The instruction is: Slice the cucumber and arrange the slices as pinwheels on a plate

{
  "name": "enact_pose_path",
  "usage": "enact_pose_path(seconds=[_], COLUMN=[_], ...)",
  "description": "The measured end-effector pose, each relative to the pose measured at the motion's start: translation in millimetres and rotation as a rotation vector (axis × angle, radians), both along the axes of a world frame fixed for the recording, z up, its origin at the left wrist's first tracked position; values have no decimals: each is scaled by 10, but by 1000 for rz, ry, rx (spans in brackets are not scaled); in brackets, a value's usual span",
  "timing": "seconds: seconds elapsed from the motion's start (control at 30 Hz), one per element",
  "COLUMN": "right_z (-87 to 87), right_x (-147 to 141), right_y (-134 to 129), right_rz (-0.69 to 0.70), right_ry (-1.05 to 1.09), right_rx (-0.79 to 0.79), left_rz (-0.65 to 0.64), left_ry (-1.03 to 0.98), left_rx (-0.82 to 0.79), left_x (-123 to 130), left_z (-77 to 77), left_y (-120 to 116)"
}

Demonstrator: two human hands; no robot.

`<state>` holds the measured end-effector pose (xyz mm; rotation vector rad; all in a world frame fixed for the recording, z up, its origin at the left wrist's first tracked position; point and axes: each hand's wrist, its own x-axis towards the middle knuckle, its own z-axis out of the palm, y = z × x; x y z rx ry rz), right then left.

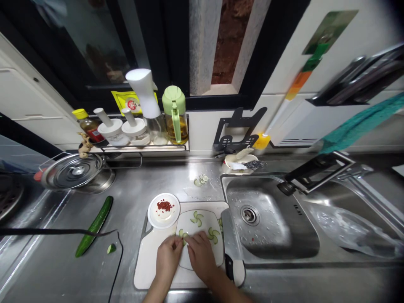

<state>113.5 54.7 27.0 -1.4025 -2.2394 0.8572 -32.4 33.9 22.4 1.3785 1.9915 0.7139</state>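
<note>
Both hands meet over the left part of a white, rounded-square plate (197, 261). My left hand (168, 252) is closed in a pinch at a small curved cucumber slice (181, 232). From the other side my right hand (202, 256) bends over the same slices, thumb and fingers drawn together there; its fingertips partly hide them. Cucumber slices in pinwheel shapes lie at the plate's top (197, 219) and right (213, 235). The plate rests on a cutting board (150, 265). A small white dish (154, 219) with red dried berries (164, 205) sits at the board's upper left.
A knife (232, 235) lies along the board's right edge, beside the sink (268, 214). Left are a cucumber (96, 225), a cut end (111, 248) and a black cable (119, 252). More slices (202, 180) lie behind the board. A condiment rack (142, 148) stands at the back.
</note>
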Motion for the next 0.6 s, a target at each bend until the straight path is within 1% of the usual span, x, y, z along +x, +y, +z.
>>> enact_pose_path(seconds=[0.23, 0.6], right_z=[67, -14], right_x=[-47, -57], right_y=[33, 45], right_rz=[29, 30], right_ry=[-46, -138], right_rx=[-8, -33], left_rz=[-1, 5], left_ry=[12, 11], left_rx=[-7, -1], left_x=[-1, 9], left_z=[-20, -20], left_y=[12, 7])
